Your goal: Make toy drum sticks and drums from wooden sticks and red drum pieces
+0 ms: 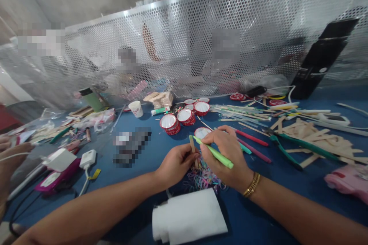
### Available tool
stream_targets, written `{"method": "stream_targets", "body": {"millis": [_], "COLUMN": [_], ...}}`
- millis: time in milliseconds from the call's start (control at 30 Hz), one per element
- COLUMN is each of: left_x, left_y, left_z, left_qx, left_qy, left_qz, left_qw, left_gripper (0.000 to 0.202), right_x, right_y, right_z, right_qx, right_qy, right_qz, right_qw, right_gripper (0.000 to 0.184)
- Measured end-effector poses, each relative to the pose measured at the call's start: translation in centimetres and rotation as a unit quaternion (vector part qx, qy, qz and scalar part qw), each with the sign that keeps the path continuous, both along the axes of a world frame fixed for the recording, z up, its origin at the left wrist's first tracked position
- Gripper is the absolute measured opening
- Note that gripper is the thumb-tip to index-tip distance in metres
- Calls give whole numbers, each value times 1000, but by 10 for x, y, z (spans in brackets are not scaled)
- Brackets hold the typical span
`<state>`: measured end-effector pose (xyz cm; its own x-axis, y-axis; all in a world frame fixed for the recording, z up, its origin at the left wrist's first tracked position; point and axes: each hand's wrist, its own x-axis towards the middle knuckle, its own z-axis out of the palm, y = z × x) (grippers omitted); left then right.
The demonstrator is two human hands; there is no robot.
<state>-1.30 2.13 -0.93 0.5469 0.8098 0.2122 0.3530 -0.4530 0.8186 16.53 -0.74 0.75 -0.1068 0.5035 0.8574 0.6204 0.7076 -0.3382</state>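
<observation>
My left hand (174, 166) pinches a flat wooden craft stick (192, 144) upright between thumb and fingers. The fingers of my right hand (230, 155) are closed round a light green marker (218, 155), whose tip meets or nearly meets the upper part of the stick. Under both hands lies a tangle of thin pastel strands (205, 178). A folded white cloth (192, 218) is just in front of my forearms. Beyond the hands stand several small red cups with white tops (170, 124); one is partly hidden by my right hand.
Right of my hands are red and purple markers (253, 137), green-handled pliers (309, 146) and a pile of craft sticks (319, 136). Left are a pixelated dark object (132, 147), a white charger (87, 159) and another person's hand (15, 149). A perforated metal screen (186, 46) stands behind.
</observation>
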Motion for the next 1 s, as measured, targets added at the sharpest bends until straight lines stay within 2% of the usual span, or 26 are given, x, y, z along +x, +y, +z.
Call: {"method": "stream_targets", "body": {"millis": [467,633,1000], "left_x": [1,2,2], "left_y": [-1,-2,0], "left_z": [3,2,1], "left_qx": [-5,-25,-16], "left_qy": [-9,-28,-28], "left_qz": [-11,-17,-17], "left_qw": [1000,999,999], "left_gripper": [24,30,28], "right_x": [-1,-4,-3], "right_y": [-2,-6,-3], "right_z": [3,6,3], "right_qx": [4,9,-3], "right_qy": [-10,-18,-28], "right_qz": [5,13,8], "right_qw": [1000,1000,1000], "right_gripper": [5,7,6]}}
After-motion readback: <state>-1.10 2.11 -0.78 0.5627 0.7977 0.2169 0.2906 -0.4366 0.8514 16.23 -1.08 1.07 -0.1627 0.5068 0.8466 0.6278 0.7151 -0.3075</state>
